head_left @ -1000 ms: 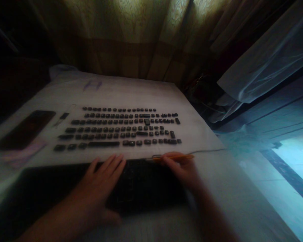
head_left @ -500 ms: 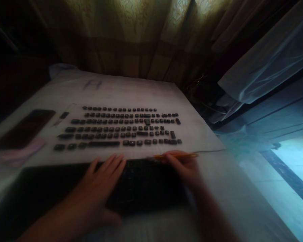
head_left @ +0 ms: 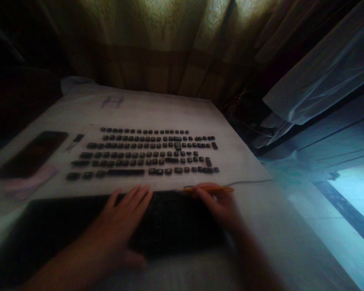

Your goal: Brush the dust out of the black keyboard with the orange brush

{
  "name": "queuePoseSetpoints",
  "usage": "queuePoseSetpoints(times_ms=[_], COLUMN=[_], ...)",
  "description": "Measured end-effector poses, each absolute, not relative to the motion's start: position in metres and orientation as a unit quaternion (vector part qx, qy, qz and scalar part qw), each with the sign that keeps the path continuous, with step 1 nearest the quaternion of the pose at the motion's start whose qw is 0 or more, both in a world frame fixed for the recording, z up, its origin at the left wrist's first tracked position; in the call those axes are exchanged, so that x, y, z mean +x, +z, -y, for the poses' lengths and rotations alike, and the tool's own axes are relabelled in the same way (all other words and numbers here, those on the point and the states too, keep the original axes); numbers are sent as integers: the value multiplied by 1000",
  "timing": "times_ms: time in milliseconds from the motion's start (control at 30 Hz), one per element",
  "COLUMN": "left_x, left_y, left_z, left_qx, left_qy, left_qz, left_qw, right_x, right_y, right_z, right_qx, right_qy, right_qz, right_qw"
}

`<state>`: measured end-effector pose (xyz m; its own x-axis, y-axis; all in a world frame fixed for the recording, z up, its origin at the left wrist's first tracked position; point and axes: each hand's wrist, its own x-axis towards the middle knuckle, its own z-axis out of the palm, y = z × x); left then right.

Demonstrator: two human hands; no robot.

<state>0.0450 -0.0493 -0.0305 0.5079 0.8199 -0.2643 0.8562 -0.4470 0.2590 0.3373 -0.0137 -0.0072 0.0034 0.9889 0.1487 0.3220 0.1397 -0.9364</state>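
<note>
A black keyboard base [head_left: 188,222] lies in front of me with its keycaps off. My left hand [head_left: 121,226] rests across its middle, fingers stretched out and thumb apart. Pinched in my right hand [head_left: 216,202] is a slim paintbrush with an orange-yellow handle [head_left: 214,188]. Its tip is blurred and sits at the base's far edge, right of my left fingers. Loose black keycaps [head_left: 135,154] lie in several rows beyond the base, with the long space bar [head_left: 125,172] in the nearest row. Motion blur and dim light hide the base's details.
A dark phone [head_left: 33,153] and a pink cloth [head_left: 30,182] lie at the left. Near them is a small tool with a dark handle [head_left: 78,138]. A thin cable [head_left: 248,182] crosses the white-covered table [head_left: 157,111] to its right edge. A curtain [head_left: 145,52] hangs behind.
The brush in my right hand has shifted slightly left, and its tip shows less. My left hand stays in place on the keyboard base. The view has moved very slightly.
</note>
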Motion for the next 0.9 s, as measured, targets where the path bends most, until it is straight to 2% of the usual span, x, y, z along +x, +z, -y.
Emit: queuePoseSetpoints(times_ms=[267,533,900], left_x=[44,44,44], left_y=[-30,-30,-31], left_z=[50,50,49], left_qx=[851,850,851], left_qy=[-45,-48,-52], left_qz=[-491,-493,-493], left_qw=[179,178,171], right_x=[341,342,338], right_y=[-7,-6,-10], right_z=[13,15,15], right_qx=[-573,-540,-541], right_qy=[366,358,344], right_qz=[543,609,610], right_qw=[493,457,466])
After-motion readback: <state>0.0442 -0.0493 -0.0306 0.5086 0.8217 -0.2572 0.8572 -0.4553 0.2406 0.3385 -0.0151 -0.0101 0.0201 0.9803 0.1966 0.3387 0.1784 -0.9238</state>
